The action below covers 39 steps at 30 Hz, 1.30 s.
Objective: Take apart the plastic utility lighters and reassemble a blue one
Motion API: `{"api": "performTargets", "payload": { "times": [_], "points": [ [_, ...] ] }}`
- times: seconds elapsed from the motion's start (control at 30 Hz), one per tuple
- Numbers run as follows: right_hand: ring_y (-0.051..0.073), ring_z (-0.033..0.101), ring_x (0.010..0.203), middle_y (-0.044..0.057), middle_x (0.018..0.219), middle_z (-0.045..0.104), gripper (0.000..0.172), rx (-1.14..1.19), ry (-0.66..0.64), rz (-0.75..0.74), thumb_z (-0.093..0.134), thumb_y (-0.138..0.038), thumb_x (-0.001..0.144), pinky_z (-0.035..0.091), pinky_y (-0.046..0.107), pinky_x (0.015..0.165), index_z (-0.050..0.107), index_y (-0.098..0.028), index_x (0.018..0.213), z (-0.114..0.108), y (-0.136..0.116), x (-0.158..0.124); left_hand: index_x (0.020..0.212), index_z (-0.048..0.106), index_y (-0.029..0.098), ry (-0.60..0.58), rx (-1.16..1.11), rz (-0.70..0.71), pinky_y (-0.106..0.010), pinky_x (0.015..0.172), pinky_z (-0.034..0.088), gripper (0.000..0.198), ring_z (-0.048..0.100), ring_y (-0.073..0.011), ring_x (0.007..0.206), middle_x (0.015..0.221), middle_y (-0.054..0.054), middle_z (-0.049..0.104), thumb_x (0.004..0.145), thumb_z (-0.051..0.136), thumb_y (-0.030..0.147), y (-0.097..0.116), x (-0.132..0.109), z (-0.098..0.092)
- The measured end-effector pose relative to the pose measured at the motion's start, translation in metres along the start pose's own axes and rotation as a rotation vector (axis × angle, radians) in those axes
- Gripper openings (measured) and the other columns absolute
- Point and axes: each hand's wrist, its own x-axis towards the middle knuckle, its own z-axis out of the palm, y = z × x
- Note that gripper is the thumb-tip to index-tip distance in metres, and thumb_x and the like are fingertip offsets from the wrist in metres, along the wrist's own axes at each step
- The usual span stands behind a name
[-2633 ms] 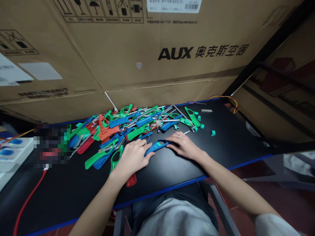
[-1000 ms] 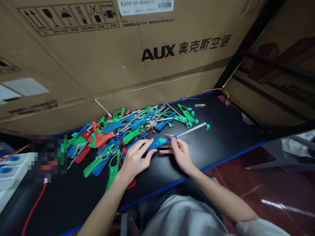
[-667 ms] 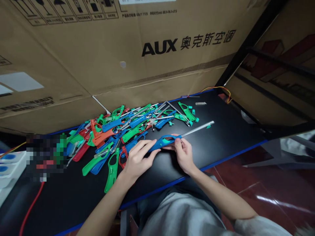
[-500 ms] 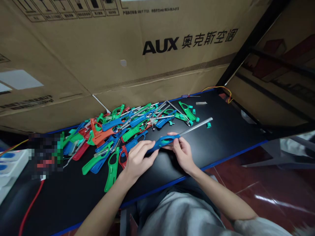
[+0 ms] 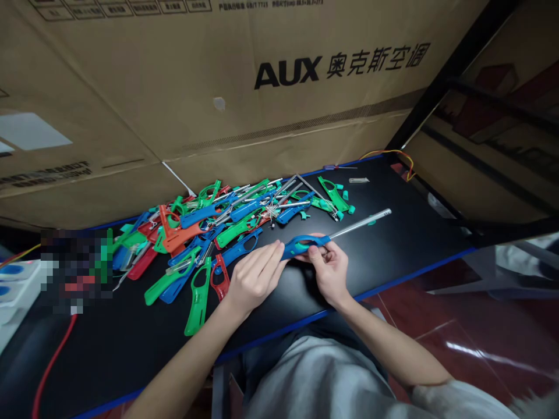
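A blue gas lighter [image 5: 292,249] with a long metal tube [image 5: 360,223] is held above the black table, its tube pointing to the upper right. My left hand [image 5: 257,276] is closed round the handle's rear end, hiding that end. Close to the trigger opening, my right hand [image 5: 331,269] grips the body, thumb on the near side by a teal trigger [image 5: 301,248]. Just left of my hands lies a heap of lighter shells and parts, among them a blue shell [image 5: 238,251], a green shell [image 5: 198,299] and a red shell [image 5: 220,278].
Behind the table [image 5: 406,233] stands a large cardboard box [image 5: 183,99]. Small teal pieces [image 5: 351,209], a screwdriver [image 5: 331,167] and a small clear part [image 5: 358,180] lie near the back. At the left are a white power strip [image 5: 20,291] and a red cable [image 5: 56,366].
The lighter and both hands have shifted slightly to the right, and more of the handle shows between the hands. The right thumb now sits nearer the trigger.
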Motion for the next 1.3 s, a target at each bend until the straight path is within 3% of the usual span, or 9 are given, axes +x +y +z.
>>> {"api": "performTargets", "payload": {
  "times": [0.1,0.27,0.53,0.63,0.73,0.83,0.93,1.03,1.3],
  "points": [
    [0.021,0.074,0.073,0.004,0.081,0.073,0.042,-0.009,-0.011,-0.014,0.077,-0.053,0.086,0.068,0.037,0.072,0.064,-0.018,0.107,0.000,0.001,-0.001,0.135,0.063,0.017,0.048,-0.059,-0.045,-0.033,0.090,0.066,0.048,0.077,-0.0236,0.098,0.112,-0.012,0.078,0.088,0.073,0.013,0.002,-0.001,0.002],
    [0.026,0.075,0.091,0.009,0.098,0.074,0.044,0.009,-0.099,-0.012,0.076,-0.056,0.087,0.066,0.042,0.082,0.062,-0.020,0.107,0.001,0.000,-0.002,0.104,0.075,0.020,0.154,-0.323,-0.290,-0.026,0.081,0.065,0.020,0.076,-0.0156,0.087,0.096,-0.004,0.079,0.086,0.076,0.013,0.003,0.001,0.002],
    [0.026,0.071,0.108,0.013,0.118,0.072,0.053,0.060,-0.370,-0.009,0.073,-0.064,0.086,0.058,0.045,0.099,0.064,-0.021,0.116,-0.008,-0.002,0.002,0.091,0.076,0.018,0.160,-0.559,-0.372,-0.027,0.075,0.064,0.012,0.075,-0.0151,0.080,0.090,-0.004,0.079,0.081,0.082,0.015,0.007,0.007,-0.005],
    [0.025,0.073,0.102,0.010,0.104,0.076,0.044,0.066,-0.346,0.009,0.073,-0.062,0.087,0.059,0.044,0.096,0.069,-0.020,0.100,-0.011,0.002,0.004,0.095,0.077,0.019,0.097,-0.635,-0.392,-0.029,0.078,0.063,0.016,0.075,-0.0170,0.083,0.090,-0.006,0.079,0.081,0.084,0.021,0.010,0.007,-0.003],
    [0.027,0.074,0.097,0.009,0.092,0.076,0.045,0.118,-0.260,0.055,0.078,-0.063,0.082,0.060,0.046,0.094,0.069,-0.020,0.092,-0.011,0.004,0.006,0.107,0.076,0.019,-0.037,-0.626,-0.500,-0.029,0.081,0.064,0.029,0.076,-0.0181,0.085,0.096,-0.008,0.079,0.082,0.083,0.032,0.015,0.006,-0.002],
    [0.028,0.074,0.094,0.008,0.087,0.076,0.048,0.162,-0.221,0.103,0.082,-0.064,0.077,0.060,0.048,0.092,0.068,-0.020,0.090,-0.010,0.003,0.007,0.104,0.076,0.018,-0.097,-0.648,-0.550,-0.023,0.072,0.063,0.021,0.076,-0.0152,0.074,0.089,-0.005,0.080,0.089,0.076,0.032,0.021,0.005,-0.002],
    [0.027,0.075,0.090,0.008,0.087,0.076,0.049,0.200,-0.269,0.147,0.081,-0.065,0.077,0.061,0.046,0.088,0.067,-0.020,0.093,-0.008,0.001,0.006,0.098,0.077,0.017,-0.105,-0.709,-0.553,-0.018,0.060,0.059,0.013,0.071,-0.0109,0.056,0.072,0.000,0.078,0.091,0.073,0.027,0.023,0.006,-0.005],
    [0.024,0.074,0.090,0.009,0.096,0.076,0.048,0.224,-0.312,0.143,0.079,-0.063,0.081,0.061,0.043,0.088,0.066,-0.021,0.100,-0.007,0.001,0.005,0.097,0.077,0.015,-0.074,-0.707,-0.527,-0.017,0.057,0.057,0.012,0.069,-0.0101,0.052,0.068,0.001,0.076,0.090,0.074,0.025,0.022,0.005,-0.007],
    [0.021,0.072,0.075,0.005,0.080,0.071,0.038,0.226,-0.223,0.074,0.082,-0.054,0.081,0.061,0.037,0.075,0.067,-0.019,0.088,-0.007,0.003,0.006,0.096,0.077,0.016,-0.029,-0.667,-0.447,-0.017,0.051,0.053,0.011,0.065,-0.0095,0.046,0.059,0.002,0.073,0.090,0.074,0.024,0.025,0.005,-0.001]
  ]
}}
